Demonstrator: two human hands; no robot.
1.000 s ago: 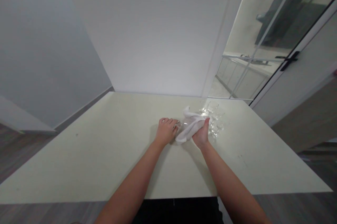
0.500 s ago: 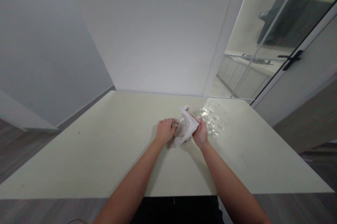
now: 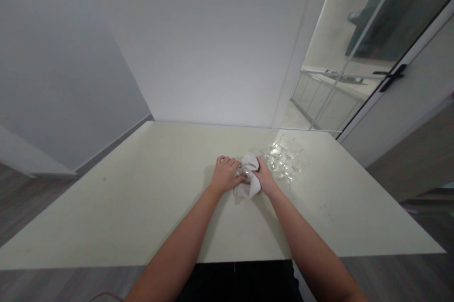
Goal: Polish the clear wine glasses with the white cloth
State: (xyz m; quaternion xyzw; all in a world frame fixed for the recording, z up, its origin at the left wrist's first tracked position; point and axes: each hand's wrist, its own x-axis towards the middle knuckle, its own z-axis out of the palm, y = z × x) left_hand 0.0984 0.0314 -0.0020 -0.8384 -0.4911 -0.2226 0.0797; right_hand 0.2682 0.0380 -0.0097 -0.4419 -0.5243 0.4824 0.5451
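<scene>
My left hand (image 3: 225,175) is closed around a clear glass (image 3: 245,170), of which only a small shiny part shows between the fingers and the cloth. A white cloth (image 3: 254,189) is bunched around the right side of that glass. Gripping the cloth from the right is my right hand (image 3: 266,178), its fingers partly hidden in the folds. Both hands are close together over the middle of the pale table (image 3: 170,207). Just beyond my right hand stands a cluster of several clear glasses (image 3: 283,158), too small and overlapping to make out singly.
A white wall panel (image 3: 213,65) rises at the table's far edge. To the right are a glass partition (image 3: 319,89) and a door with a black handle (image 3: 393,77). Small dark marks (image 3: 326,211) show on the tabletop at the right.
The cloth, spread and raised before, is now bunched lower around the glass. My right hand has moved slightly left, nearer my left hand, which keeps its hold.
</scene>
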